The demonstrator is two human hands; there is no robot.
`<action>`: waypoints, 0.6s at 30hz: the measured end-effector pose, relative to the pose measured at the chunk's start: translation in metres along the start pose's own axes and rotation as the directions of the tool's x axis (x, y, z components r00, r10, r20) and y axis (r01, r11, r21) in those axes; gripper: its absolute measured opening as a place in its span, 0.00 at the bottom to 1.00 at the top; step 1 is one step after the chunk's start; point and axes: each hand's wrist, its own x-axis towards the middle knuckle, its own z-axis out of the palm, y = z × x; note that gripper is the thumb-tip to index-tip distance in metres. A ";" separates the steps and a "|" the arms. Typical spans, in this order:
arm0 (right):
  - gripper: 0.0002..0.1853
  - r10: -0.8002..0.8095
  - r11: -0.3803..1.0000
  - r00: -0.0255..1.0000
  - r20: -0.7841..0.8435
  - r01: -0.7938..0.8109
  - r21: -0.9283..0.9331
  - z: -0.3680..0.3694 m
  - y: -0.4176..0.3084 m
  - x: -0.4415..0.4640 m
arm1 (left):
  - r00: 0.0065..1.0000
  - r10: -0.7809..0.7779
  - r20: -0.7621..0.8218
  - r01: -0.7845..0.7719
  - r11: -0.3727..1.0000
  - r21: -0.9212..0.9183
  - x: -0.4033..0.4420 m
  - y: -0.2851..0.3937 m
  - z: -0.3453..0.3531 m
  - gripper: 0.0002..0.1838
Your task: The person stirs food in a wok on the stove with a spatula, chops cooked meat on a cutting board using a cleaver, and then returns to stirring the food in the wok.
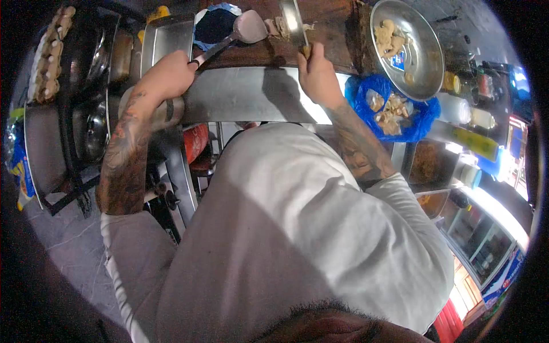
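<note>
My left hand (171,75) is closed round the dark handle of a ladle (250,27), whose broad, pale head rests over or on the brown wooden board (329,28). In my right hand (319,75) is a knife (292,20), gripped by its handle with the wide, shiny blade pointing away from me. Pale chopped food (278,28) lies on the board between the ladle's head and the blade, partly hidden by the blade. I cannot make out what kind of food it is.
A metal bowl (426,54) with pale pieces stands right of the board, above a blue plastic bag (420,128) of light chunks. Left are a rectangular metal tray (167,43), a bag of dark contents (214,26) and an egg carton (48,63). A steel counter edge (229,94) runs before me.
</note>
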 end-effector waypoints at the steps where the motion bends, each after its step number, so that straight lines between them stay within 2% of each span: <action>1: 0.16 0.002 1.000 1.000 0.002 -0.002 -0.001 -0.002 -0.006 -0.001 | 1.000 0.018 0.002 -0.018 1.000 -0.013 0.001 -0.004 0.001 0.23; 3: 0.17 -0.084 0.993 0.988 -0.133 0.094 0.067 -0.001 -0.015 -0.003 | 1.000 0.030 0.006 -0.030 0.999 -0.031 -0.001 -0.007 0.001 0.23; 4: 0.15 -0.015 1.000 0.998 -0.055 0.014 -0.022 0.019 0.001 -0.001 | 0.999 -0.006 0.031 0.007 0.999 -0.033 -0.003 -0.004 -0.003 0.23; 5: 0.14 0.125 0.981 0.979 0.159 -0.098 -0.166 0.041 0.027 0.006 | 0.997 -0.040 0.058 0.042 0.999 -0.033 -0.004 -0.002 -0.006 0.23; 8: 0.14 0.128 0.972 0.953 0.274 -0.065 -0.227 0.052 0.043 0.018 | 0.999 0.037 -0.003 -0.037 0.999 -0.035 -0.002 -0.005 -0.003 0.21; 10: 0.16 0.276 0.955 0.892 0.357 -0.214 -0.205 0.034 0.023 0.020 | 0.997 0.083 -0.002 -0.083 0.997 -0.009 0.003 -0.012 0.008 0.21; 12: 0.17 0.199 0.973 0.928 0.315 -0.150 -0.174 0.037 0.028 0.026 | 0.990 0.125 -0.065 -0.124 0.992 0.018 0.012 -0.016 -0.001 0.22; 13: 0.18 0.159 0.982 0.943 0.291 -0.121 -0.146 0.040 0.031 0.019 | 0.996 0.084 -0.025 -0.085 0.996 -0.015 0.010 -0.014 -0.001 0.22; 14: 0.19 0.177 0.981 0.939 0.296 -0.144 -0.130 0.039 0.035 0.017 | 0.999 0.046 0.027 -0.045 0.998 -0.049 0.008 -0.013 0.004 0.22; 18: 0.19 0.123 0.989 0.947 0.298 -0.094 -0.110 0.027 0.052 0.013 | 0.999 0.047 -0.023 -0.050 0.992 -0.115 0.007 -0.016 0.012 0.22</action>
